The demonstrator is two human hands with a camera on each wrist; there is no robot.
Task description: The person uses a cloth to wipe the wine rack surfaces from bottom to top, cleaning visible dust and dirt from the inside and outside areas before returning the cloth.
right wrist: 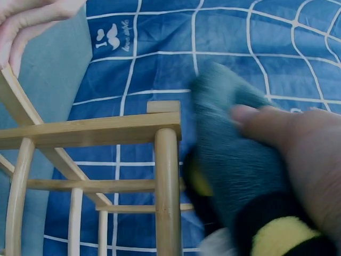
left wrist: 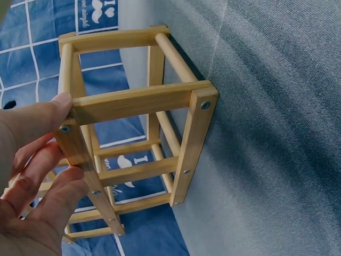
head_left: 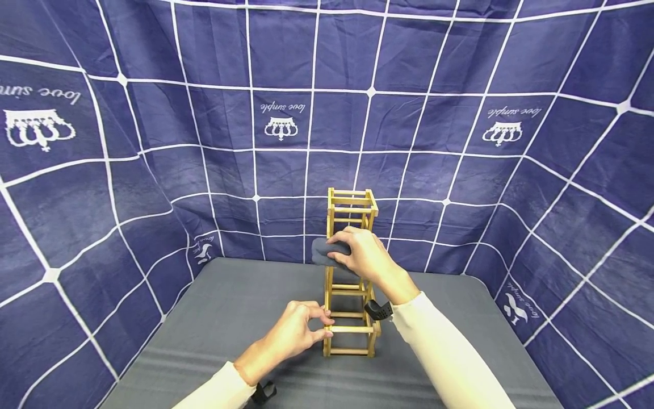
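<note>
Grey surface (head_left: 245, 295) (wooden rack (head_left: 349, 293) atop)

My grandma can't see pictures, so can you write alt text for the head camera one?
A person's right hand holds a grey-blue cloth item by a long wooden frame, while their left hand pinches the frame lower in view. Behind hangs a blue curtain with white grid lines.

Shows smooth, faintly glossy wood in the rack (left wrist: 136, 104), between left and right edges of the grey surface (head_left: 255, 295), with shiny metal in its screws (left wrist: 205, 105). Shows matt woven cloth on that surface, smooth, creased cloth in the backdrop (head_left: 281, 176) past the back edge, and brushed, matt cloth in the blue-grey item (right wrist: 226, 138).
</note>
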